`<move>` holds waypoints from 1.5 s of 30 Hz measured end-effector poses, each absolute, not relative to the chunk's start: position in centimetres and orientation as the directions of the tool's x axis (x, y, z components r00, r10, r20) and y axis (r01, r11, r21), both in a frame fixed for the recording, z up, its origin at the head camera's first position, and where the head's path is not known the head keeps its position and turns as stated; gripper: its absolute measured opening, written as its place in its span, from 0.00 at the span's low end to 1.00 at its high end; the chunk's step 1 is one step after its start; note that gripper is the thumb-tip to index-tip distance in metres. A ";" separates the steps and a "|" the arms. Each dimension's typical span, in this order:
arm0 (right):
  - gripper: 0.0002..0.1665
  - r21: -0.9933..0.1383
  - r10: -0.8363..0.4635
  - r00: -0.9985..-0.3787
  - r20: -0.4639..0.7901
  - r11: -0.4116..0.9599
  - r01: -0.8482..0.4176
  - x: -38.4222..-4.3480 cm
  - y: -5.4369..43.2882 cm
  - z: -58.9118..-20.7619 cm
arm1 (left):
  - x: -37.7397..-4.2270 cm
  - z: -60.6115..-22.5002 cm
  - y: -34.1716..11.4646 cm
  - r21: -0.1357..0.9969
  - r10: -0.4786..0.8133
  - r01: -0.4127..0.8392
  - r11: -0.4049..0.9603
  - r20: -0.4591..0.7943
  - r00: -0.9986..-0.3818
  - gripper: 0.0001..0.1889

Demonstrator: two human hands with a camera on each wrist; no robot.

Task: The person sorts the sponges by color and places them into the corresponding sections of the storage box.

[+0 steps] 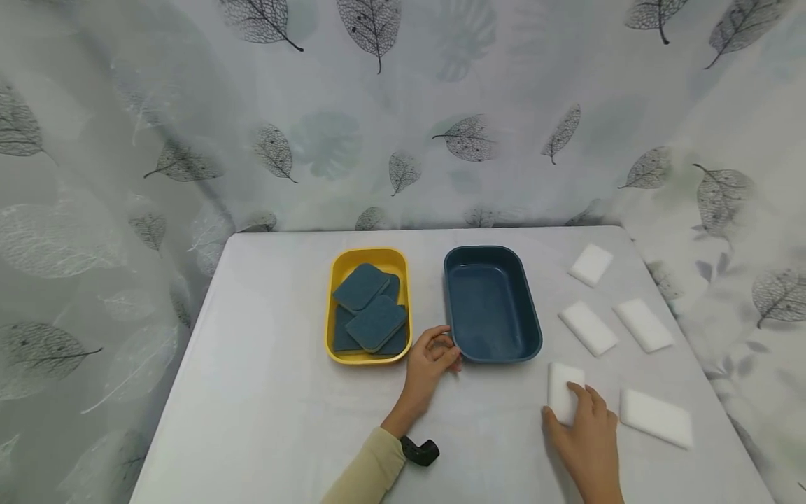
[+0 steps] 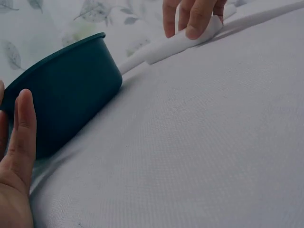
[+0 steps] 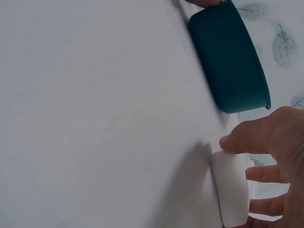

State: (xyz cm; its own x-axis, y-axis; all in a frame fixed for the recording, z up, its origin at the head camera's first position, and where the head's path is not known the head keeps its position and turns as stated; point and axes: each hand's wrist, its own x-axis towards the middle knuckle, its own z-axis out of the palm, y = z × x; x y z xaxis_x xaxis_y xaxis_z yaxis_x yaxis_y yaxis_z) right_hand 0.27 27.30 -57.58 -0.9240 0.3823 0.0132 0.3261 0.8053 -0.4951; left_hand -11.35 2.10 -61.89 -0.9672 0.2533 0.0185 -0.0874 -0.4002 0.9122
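My left hand (image 1: 432, 364) touches the near left corner of a dark blue rectangular tub (image 1: 491, 308), its fingers against the outside wall. In the left wrist view, one finger (image 2: 26, 123) lies fairly straight beside the tub's wall (image 2: 71, 90). On the right, my right hand (image 1: 585, 434) grips a white sponge block (image 1: 562, 392), thumb at one side and fingers across from it. The right wrist view shows the thumb on the end of this sponge (image 3: 230, 190), which lies on or close to the cloth. The tub holds nothing.
Left of the tub stands a yellow tub (image 1: 329, 329) with several dark blue sponge pads (image 1: 378, 323). More white sponges lie at the right: one (image 1: 656, 418) beside my right hand, others (image 1: 588, 327) farther back. A leaf-patterned curtain (image 1: 403, 126) hangs behind the white table (image 1: 271, 392).
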 end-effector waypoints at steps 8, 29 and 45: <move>0.39 -0.595 0.379 -0.919 0.108 0.765 0.245 -1.6 26.9 -56.7 | -11.7 -61.8 2.1 0.880 0.254 -0.114 -0.460 0.007 -0.967 0.27; 0.38 -0.732 0.335 -0.902 0.272 0.680 0.032 -6.6 25.3 -53.7 | -12.0 -61.5 1.9 0.888 0.325 -0.225 -0.402 -0.091 -0.941 0.21; 0.39 -0.636 0.158 -0.965 0.207 0.772 -0.011 -9.3 21.4 -54.1 | -11.8 -61.5 2.1 0.883 0.314 -0.226 -0.412 -0.096 -0.945 0.18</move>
